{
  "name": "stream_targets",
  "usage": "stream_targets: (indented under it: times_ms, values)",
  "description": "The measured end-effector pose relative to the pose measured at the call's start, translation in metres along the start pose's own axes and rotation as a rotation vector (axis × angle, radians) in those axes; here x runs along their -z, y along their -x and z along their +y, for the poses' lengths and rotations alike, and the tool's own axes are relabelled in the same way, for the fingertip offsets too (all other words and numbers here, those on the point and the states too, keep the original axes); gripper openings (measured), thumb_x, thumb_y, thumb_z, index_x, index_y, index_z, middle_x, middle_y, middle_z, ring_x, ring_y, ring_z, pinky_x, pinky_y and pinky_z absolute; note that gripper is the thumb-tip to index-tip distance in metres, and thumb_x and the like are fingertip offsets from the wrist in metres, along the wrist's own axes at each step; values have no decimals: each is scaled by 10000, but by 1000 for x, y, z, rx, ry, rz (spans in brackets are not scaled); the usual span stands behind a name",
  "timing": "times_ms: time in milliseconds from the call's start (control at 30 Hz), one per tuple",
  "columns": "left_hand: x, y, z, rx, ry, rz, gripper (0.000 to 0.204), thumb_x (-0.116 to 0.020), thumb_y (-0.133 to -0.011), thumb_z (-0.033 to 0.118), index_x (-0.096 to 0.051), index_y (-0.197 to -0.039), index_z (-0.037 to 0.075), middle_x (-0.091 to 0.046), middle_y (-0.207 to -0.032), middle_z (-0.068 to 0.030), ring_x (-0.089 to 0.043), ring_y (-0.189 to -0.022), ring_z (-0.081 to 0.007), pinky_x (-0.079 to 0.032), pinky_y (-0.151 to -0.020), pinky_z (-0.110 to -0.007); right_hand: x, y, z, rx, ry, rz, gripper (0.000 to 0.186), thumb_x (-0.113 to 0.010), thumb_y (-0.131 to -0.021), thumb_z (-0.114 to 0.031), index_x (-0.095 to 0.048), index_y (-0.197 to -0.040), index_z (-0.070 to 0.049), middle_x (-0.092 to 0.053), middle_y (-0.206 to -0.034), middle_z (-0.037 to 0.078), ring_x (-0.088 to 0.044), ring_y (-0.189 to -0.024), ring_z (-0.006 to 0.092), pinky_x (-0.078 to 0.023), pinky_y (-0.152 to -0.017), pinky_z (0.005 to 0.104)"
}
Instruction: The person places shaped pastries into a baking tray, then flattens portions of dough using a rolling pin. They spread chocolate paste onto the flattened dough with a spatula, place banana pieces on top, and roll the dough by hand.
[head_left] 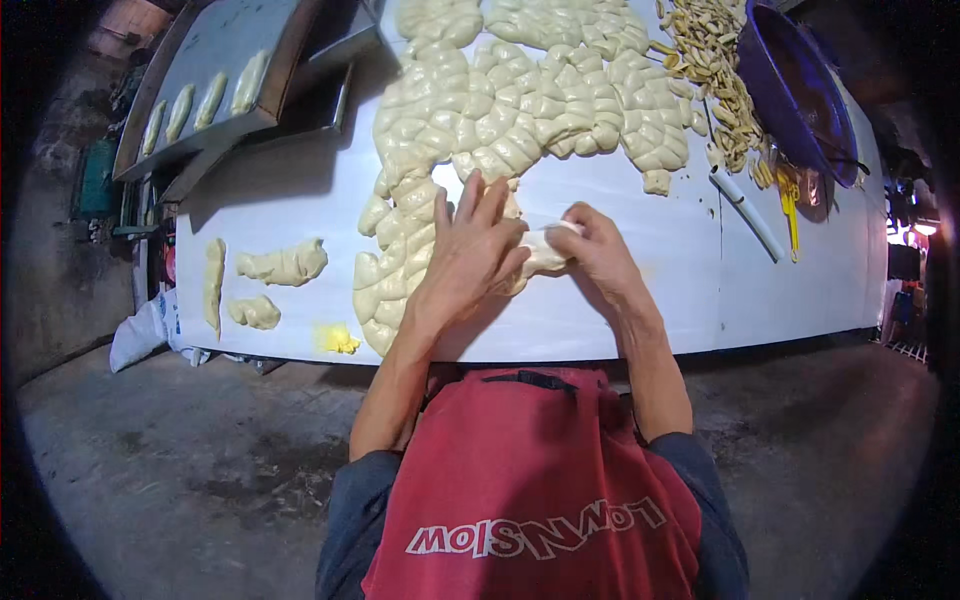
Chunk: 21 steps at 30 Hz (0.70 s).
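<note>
A wide sheet of pale, glossy dough pieces (pixel 500 95) packed side by side covers the far middle of the white table, and a strip of it runs down the left toward me. My left hand (pixel 468 245) lies over that strip's right edge, fingers spread, with its thumb pointing to the right. Between my two hands a small piece of dough (pixel 543 250) is stretched. The thumb and fingers of my right hand (pixel 603 248) pinch its right end. My palms and fingers hide part of the dough beneath them.
Metal trays (pixel 215 130) with several dough strips stand at the far left. Loose dough pieces (pixel 283 263) and a yellow soft lump (pixel 336 340) lie near left. Far right are a purple basin (pixel 800 90), yellowish finger-sized pieces (pixel 715 70), a white rod (pixel 747 213) and a yellow-handled tool (pixel 790 215).
</note>
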<state>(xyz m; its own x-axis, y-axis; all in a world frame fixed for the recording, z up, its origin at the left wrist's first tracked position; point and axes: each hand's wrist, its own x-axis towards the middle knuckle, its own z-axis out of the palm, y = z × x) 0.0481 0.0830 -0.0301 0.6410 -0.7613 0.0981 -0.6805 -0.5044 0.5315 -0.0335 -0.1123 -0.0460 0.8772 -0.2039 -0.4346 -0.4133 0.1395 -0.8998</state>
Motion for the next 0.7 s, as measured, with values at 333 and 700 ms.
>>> stream_targets:
  times_ms: [333,700]
  values:
    - [-10,4,-1,74,-4,76,191,-712,-893,239,-711,-1007,86,-499,-1457,-150,-326,-1459,-443,-184,-1131,-731,17,22,-1,40,-103,19,327,-646,-947,-172,-636,-1208,24,-653,-1004,101,-634,-885,216,-522,-796,351]
    - [-27,-3,15,-124,166,2,905,-709,-895,183,-178,-1613,34,-666,-1009,-120,-638,-1004,-339,-325,-1105,-615,18,26,-15,-38,-224,-134,279,-685,-898,-54,-566,-1146,-4,-631,-1049,75,-645,-879,151,-551,-725,303]
